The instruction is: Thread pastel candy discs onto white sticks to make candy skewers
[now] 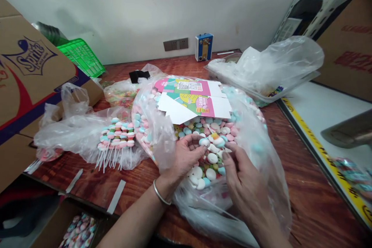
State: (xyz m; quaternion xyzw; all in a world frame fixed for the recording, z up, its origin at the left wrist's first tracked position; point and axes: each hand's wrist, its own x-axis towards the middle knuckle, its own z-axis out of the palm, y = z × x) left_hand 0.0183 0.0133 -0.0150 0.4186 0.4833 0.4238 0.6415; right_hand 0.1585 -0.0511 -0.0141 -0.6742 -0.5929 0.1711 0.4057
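My left hand (188, 154) is closed in a pinch on a pale blue and white marshmallow candy (204, 142), over a large open plastic bag (258, 162). Facing it, my right hand (245, 176) has its thumb and index finger close together; what lies between them, if anything, is too small to make out. Loose marshmallow candies (211, 174) in white, pink and blue fill the bag, mixed with yellow and green gummies. A colourful printed card (188, 99) with white flaps lies on the bag's far part. To the left, several candy skewers (117, 135) on white sticks rest on plastic.
A Sprite carton (31, 69) and a green basket (81, 56) stand at the left. At the back are a small blue box (204, 47) and a plastic-covered tub (261, 73). Below the table's front edge, a box holds more candies (78, 230). Paper strips (116, 197) lie near that edge.
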